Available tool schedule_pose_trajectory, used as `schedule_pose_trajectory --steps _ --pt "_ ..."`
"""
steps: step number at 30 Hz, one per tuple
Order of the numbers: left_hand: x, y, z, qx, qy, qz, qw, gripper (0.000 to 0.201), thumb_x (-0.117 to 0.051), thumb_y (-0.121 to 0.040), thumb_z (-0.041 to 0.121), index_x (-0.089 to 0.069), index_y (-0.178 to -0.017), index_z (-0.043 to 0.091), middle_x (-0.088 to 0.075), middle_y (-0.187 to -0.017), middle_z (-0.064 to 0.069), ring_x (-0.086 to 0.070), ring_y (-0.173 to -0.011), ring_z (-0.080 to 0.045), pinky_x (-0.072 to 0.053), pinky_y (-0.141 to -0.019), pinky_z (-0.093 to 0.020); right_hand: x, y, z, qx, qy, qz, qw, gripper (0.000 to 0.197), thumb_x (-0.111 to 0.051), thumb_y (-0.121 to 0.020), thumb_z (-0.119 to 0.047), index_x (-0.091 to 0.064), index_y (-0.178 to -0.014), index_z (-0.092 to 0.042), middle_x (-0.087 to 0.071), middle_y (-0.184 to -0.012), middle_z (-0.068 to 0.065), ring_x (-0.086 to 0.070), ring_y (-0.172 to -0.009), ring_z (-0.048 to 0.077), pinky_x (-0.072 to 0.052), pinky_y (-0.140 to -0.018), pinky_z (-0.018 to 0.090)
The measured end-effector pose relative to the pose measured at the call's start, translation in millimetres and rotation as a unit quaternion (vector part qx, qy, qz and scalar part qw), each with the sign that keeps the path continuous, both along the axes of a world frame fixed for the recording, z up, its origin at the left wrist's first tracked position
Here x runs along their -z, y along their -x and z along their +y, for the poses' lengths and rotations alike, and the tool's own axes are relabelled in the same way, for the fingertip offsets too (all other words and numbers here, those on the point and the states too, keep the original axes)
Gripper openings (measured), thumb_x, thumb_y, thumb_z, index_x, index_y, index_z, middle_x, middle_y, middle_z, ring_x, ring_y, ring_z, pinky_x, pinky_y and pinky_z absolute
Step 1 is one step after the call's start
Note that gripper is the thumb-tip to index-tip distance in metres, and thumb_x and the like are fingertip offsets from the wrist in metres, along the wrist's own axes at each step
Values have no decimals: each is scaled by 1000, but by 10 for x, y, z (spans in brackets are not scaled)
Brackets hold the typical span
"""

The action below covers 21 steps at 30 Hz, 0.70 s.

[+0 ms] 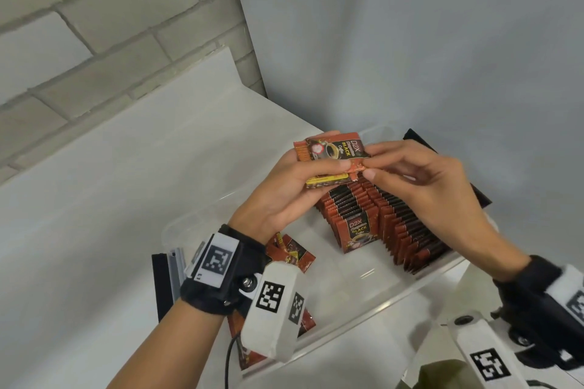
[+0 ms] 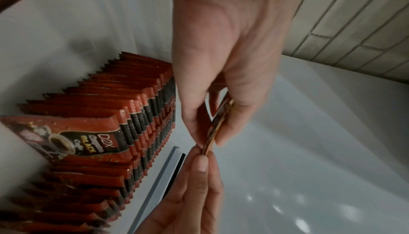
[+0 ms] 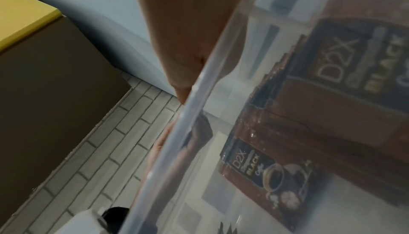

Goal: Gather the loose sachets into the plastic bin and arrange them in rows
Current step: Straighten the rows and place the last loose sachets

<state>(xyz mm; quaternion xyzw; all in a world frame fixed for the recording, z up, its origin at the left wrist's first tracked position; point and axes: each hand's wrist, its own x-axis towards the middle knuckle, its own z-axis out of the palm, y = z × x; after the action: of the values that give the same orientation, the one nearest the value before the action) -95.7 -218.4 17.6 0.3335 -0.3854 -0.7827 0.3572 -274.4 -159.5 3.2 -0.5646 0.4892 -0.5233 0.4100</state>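
The setting looks like a plain stockroom or packing corner rather than a home. A bare white tabletop (image 1: 110, 199) carries a clear plastic bin (image 1: 395, 294) of identical branded coffee sachets (image 1: 357, 230); behind the bin a painted block wall (image 1: 94, 25) meets a smooth grey wall (image 1: 410, 41), and a brown carton (image 3: 44, 97) stands beside it.

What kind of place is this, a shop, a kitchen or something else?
Probably a stockroom or packing corner, though this is uncertain: a bare white table against a painted block wall, and a clear plastic bin with many identical coffee sachets standing in rows.
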Motion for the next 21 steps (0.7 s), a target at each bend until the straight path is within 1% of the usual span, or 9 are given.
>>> schedule_pose_trajectory --steps 4,6,10,13,15,17,18,19,21 --pt "-21 11 29 19 38 -6 999 34 -61 -76 -7 -63 -107 6 -73 -95 -7 -70 -90 -18 -56 -77 -25 -55 2 -11 2 -68 -87 994 32 -70 -79 -15 -63 -110 -10 -74 -97 3 -73 -85 18 -55 -73 20" --pt "-33 14 47 30 51 -12 998 34 -63 -72 -5 -63 -105 6 -73 -95 -7 -70 -89 -18 -55 -76 -25 -74 7 -24 -10 -100 -119 988 37 -68 -78 -16 -60 -114 -9 -74 -95 9 -73 -82 22 -56 -72 22" --pt "-52 14 65 33 54 -20 998 37 -64 -72 -3 -62 -107 5 -72 -95 -6 -69 -90 -18 -55 -76 -24 -68 23 -44 -43 -143 -155 977 37 -67 -76 -19 -64 -108 0 -74 -91 16 -72 -79 23 -57 -68 22" --pt "-61 20 64 28 43 -14 999 34 -62 -78 13 -61 -111 6 -71 -101 -9 -69 -94 -20 -55 -79 -26 -51 46 -63 -38 -148 -170 974 27 -67 -76 -16 -65 -99 -2 -73 -82 13 -69 -65 17 -55 -59 20" --pt "-75 23 47 3 19 -9 1000 37 -59 -78 29 -61 -108 7 -71 -103 -11 -68 -95 -20 -55 -84 -29 -40 67 -61 -37 -138 -165 976 18 -65 -79 -13 -67 -95 -6 -71 -78 8 -62 -57 13 -51 -54 18" --pt "-77 21 15 -30 -3 -7 1000 39 -59 -79 38 -61 -104 8 -70 -104 -14 -67 -96 -22 -54 -90 -34 -46 106 -39 -41 -127 -136 982 14 -64 -81 -13 -68 -94 -8 -68 -72 3 -55 -54 10 -46 -53 16" --pt "-84 13 -1 -51 -14 2 999 36 -60 -80 37 -60 -101 9 -69 -98 -13 -68 -92 -20 -54 -88 -33 -56 129 -21 -44 -120 -105 986 14 -65 -82 -13 -69 -94 -8 -66 -67 -1 -53 -54 8 -45 -53 15" --pt "-89 3 -15 -76 -25 15 997 30 -61 -81 34 -61 -98 10 -68 -90 -10 -67 -83 -17 -55 -82 -30 -65 154 2 -49 -112 -69 990 14 -65 -82 -14 -69 -93 -9 -64 -63 -4 -52 -53 7 -44 -53 14" --pt "-81 -24 -38 -109 -39 40 992 17 -62 -84 22 -61 -96 10 -66 -81 -5 -65 -73 -13 -54 -72 -25 -70 185 57 -71 -88 17 993 13 -66 -81 -17 -71 -92 -11 -66 -64 -8 -52 -53 6 -44 -55 12"
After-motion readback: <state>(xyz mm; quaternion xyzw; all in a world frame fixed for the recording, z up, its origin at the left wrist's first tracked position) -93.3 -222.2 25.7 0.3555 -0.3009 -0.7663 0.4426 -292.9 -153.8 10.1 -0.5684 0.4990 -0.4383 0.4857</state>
